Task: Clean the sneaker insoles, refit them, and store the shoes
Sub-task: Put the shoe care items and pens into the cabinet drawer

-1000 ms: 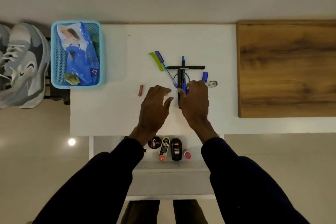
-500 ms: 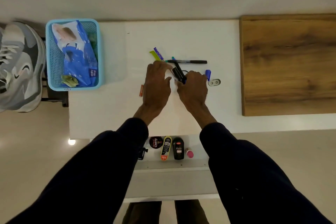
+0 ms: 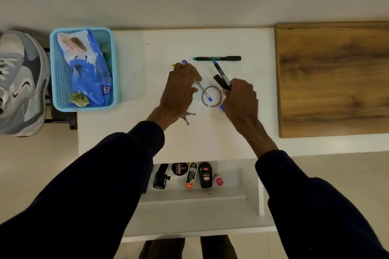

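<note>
A grey and white sneaker (image 3: pixel 20 82) stands at the far left, off the white table (image 3: pixel 130 132). No insole is visible. My left hand (image 3: pixel 180 90) is over the middle of the table and holds a blue pen (image 3: pixel 207 94) that runs under its fingers; a yellow-green tip (image 3: pixel 173 65) pokes out at its far side. My right hand (image 3: pixel 241 100) grips two black markers (image 3: pixel 222 79) that slant away from it, and a blue cap (image 3: pixel 222 108) shows at its left edge. A braided ring (image 3: pixel 219 102) lies flat between the hands.
A blue basket (image 3: pixel 63 103) at the table's left holds a blue wipes pack (image 3: pixel 88 69) and a green cloth (image 3: pixel 79 99). A black marker (image 3: pixel 217 58) lies beyond the hands, keys (image 3: pixel 188 116) by my left wrist. A wooden board (image 3: pixel 332 78) lies right. The open drawer (image 3: pixel 231 195) below holds shoe polish bottles (image 3: pixel 205 176).
My hands have drawn apart, the left taking the blue pen, the right the black markers. The braided ring and the keys have come into sight.
</note>
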